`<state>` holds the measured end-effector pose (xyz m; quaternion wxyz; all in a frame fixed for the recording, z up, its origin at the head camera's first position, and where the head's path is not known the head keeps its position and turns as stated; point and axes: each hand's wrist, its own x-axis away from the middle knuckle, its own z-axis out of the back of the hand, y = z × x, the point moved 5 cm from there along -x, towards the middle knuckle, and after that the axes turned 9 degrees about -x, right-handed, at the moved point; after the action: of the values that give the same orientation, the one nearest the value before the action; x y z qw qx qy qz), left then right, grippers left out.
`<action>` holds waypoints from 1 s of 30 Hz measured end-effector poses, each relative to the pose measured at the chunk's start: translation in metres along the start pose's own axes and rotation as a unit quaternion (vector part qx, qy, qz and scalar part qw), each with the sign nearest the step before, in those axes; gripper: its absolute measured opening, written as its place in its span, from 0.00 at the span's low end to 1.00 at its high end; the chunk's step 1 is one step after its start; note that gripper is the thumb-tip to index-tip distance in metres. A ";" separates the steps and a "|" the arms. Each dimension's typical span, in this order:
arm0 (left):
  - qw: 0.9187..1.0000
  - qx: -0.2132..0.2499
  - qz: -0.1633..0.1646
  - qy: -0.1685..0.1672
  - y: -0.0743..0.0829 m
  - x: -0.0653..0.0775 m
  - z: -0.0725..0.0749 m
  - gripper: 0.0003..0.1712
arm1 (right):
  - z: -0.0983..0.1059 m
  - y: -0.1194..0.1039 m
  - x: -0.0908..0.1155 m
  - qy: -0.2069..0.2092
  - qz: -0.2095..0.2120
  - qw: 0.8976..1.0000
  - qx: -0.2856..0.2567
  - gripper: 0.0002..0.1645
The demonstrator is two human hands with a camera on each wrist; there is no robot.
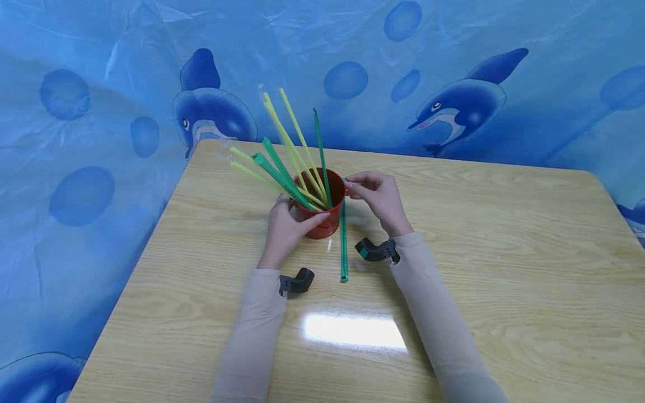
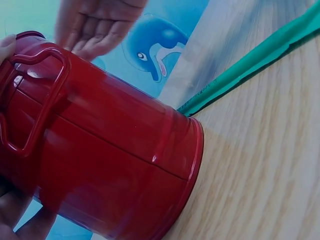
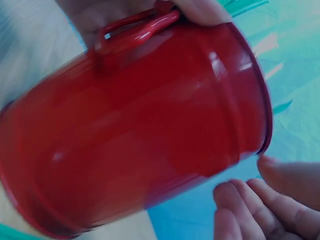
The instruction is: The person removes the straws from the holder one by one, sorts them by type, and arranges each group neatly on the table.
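A red metal bucket (image 1: 322, 224) with a small side handle (image 2: 47, 100) stands on the table, holding several straws. My left hand (image 1: 283, 230) grips its near left side, thumb along the rim and fingers partly hidden behind the wall. Yellow straws (image 1: 297, 129) and green wrapped straws (image 1: 282, 176) lean out to the left, while a thin dark green one (image 1: 321, 151) rises nearly upright. At the right of the rim is my right hand (image 1: 380, 196), its thumb tip right at the edge and its fingers loosely bent, with a gap between (image 3: 260, 205).
One green wrapped straw (image 1: 344, 246) lies lengthwise on the wooden table (image 1: 504, 268), close to the bucket's right side. Behind the table hangs a blue dolphin-printed sheet (image 1: 322, 45). Each wrist carries a black camera mount (image 1: 375, 250).
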<state>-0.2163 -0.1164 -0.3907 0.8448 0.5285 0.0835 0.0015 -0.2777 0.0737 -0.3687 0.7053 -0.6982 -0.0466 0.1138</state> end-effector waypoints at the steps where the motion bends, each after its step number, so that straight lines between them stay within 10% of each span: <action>1: 1.000 0.000 -0.001 0.000 0.000 0.000 0.000 0.43 | 0.000 -0.004 -0.001 0.006 0.012 1.000 0.001 0.17; 16: 1.000 -0.001 0.003 -0.002 -0.003 0.002 -0.002 0.44 | -0.015 -0.034 -0.015 0.014 0.102 0.995 0.019 0.13; 30: 1.000 0.000 -0.007 -0.001 0.000 0.001 0.000 0.46 | -0.028 -0.037 -0.029 0.013 0.067 0.997 0.041 0.14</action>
<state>-0.2150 -0.1161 -0.3910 0.8449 0.5279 0.0862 -0.0048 -0.2963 0.0395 -0.3298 0.7250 -0.6714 0.0143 0.1533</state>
